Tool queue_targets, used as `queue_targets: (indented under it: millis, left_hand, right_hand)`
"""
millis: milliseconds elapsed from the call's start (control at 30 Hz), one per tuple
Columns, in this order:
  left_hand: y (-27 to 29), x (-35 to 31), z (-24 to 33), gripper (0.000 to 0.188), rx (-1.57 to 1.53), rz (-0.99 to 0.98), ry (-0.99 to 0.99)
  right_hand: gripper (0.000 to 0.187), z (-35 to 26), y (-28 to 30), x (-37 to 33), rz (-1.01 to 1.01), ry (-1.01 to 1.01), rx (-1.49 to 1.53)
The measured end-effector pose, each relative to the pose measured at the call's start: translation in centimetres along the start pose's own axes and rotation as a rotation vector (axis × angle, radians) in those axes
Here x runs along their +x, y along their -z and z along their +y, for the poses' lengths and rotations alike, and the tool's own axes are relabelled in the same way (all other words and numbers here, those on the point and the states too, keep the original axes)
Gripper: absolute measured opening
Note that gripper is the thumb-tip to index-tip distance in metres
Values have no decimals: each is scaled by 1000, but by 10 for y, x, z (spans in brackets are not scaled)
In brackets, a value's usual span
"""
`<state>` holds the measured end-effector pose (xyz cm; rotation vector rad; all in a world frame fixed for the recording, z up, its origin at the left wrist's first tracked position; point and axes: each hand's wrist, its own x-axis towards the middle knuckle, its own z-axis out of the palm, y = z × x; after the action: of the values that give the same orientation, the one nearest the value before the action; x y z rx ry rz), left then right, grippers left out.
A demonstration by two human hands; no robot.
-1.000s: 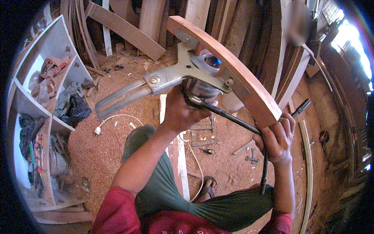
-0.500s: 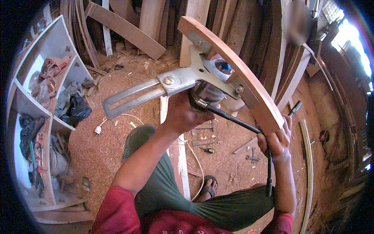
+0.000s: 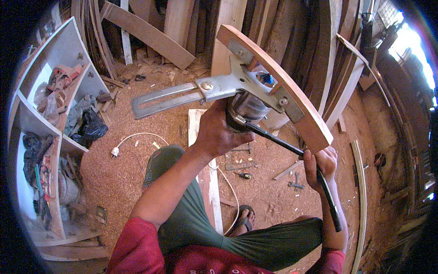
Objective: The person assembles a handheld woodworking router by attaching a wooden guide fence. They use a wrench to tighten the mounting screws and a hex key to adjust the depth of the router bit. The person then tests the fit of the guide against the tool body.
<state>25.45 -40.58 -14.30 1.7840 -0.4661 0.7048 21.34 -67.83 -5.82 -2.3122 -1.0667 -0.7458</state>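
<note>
My left hand [image 3: 218,131] wraps around the rounded body of a router [image 3: 248,108], holding it up in front of me. A slotted metal bracket [image 3: 223,87] spreads across its base. Screwed to the bracket's arms is a curved wooden strip [image 3: 299,102]. My right hand [image 3: 319,166] is closed on the handle of a black T-handle wrench [image 3: 283,144], just below the strip's lower end. The wrench's metal tip meets the router's side beside my left hand. One handle end points down along my right forearm; the other is hidden.
A white open shelf unit [image 3: 64,137] with bags and tools stands at left. Boards [image 3: 148,36] lean at the back. A white plug and cord [image 3: 115,150], a wrench [image 3: 296,185], a small screwdriver [image 3: 245,176] and a long strip [image 3: 359,196] lie on the sawdust-covered floor.
The wrench handle has turned, its lower end swinging right and its upper end going out of sight. The router and bracket have tilted slightly. A blurred shape at upper right is gone.
</note>
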Motion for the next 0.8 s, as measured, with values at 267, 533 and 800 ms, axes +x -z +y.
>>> queue_targets:
  millis: [267, 533, 800]
  left_hand:
    - [-3, 0, -2, 105, 30, 28, 13]
    - [-1, -2, -7, 102, 106, 32, 1]
    - [-2, 0, -5, 101, 76, 24, 0]
  right_hand:
    - [32, -8, -3, -2, -79, -280, 136]
    - [44, -8, -5, -2, -111, -394, 202]
    - [47, -12, -3, -1, -134, -494, 239]
